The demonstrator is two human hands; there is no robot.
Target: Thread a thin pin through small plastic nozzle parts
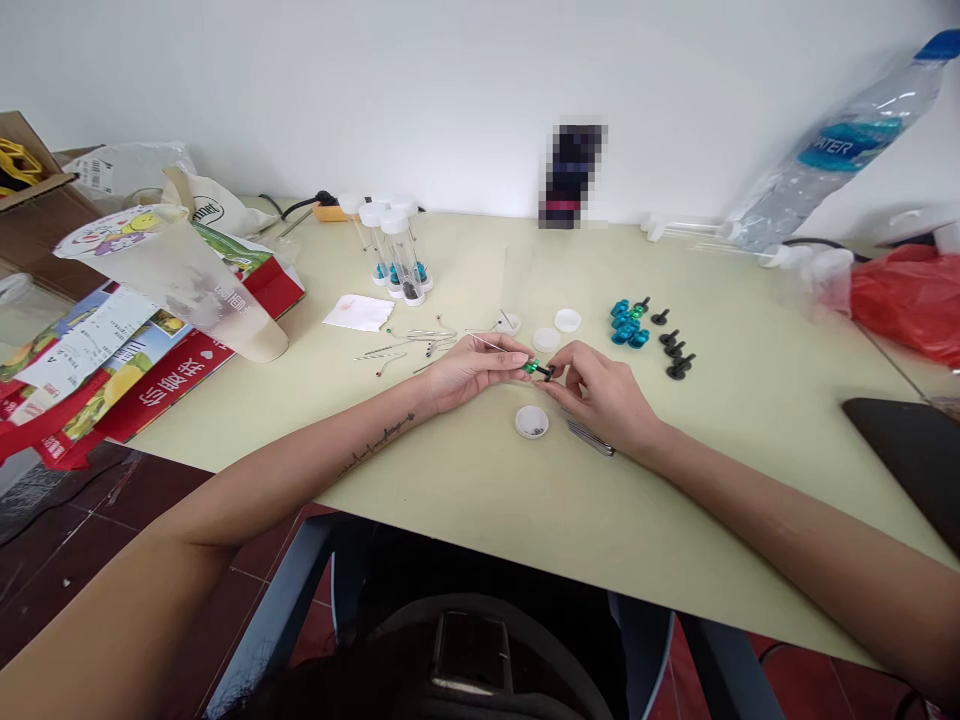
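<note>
Handwork over the bench [450, 470] now, close and fiddly, right at the fingertips. Left hand [469, 372] drawn into a near-shut pinch, thumb against fingers, around a green metallic fitting [532, 367]. Right hand [611, 400] in from the other side, fingers bent and closed to a small gap, with the flanged end of a black stem [547, 374] in their grip. Looks like the joining stage, or possibly the parting stage; no telling from here whether turning, pushing or pulling. Judging by the fit, calls for a steady left grip, both parts on one line, and only light, careful pressure from the right.

And the location of the pair? Directly between the two sets of fingers, end to end, roughly level, just above the bench. Perhaps a thin rod [486, 343] along the left hand too, too fine to make out properly.

Just below, near both hands, a white dish [527, 418] with tiny dark bits inside. Beside the right hand, partly under it, a bundle of slim metal tools [591, 438]. Farther off to the right, a cluster of blue fittings [622, 325], with loose black stems [679, 368] alongside.
</note>
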